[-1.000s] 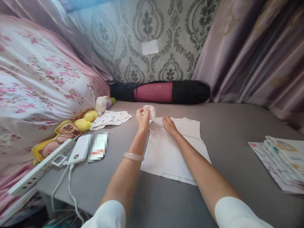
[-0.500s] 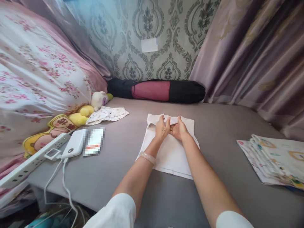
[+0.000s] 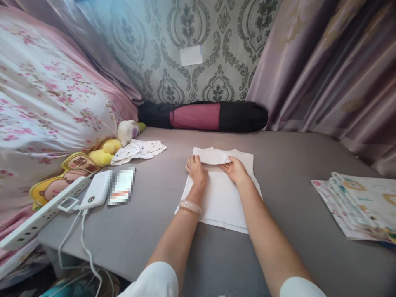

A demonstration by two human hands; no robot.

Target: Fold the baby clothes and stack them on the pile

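A white folded piece of cloth [image 3: 221, 198], perhaps a small garment, lies flat in front of me. Its far end is turned over into a narrow flap. My right hand [image 3: 235, 171] pinches the flap's near edge toward its right side, thumb on top and fingers beneath. At the flap's left end, my left hand [image 3: 197, 171] has its fingers curled onto the cloth's edge, and a pale bangle [image 3: 190, 206] circles that wrist. What lies under the fingertips is partly hidden.
The cloth rests on a grey-covered surface [image 3: 148, 206]. To the left are a power strip [image 3: 46, 212], a white power bank [image 3: 95, 189] with cables, plush toys [image 3: 107, 152] and a spotted cloth [image 3: 137, 151]. Folded printed cloths [image 3: 365, 202] lie right; a black-and-pink long bag [image 3: 194, 116] lies behind.
My left hand has moved left, from the middle of the flap to its left end. My right hand stays near the flap's right part. The flap now lies straighter.
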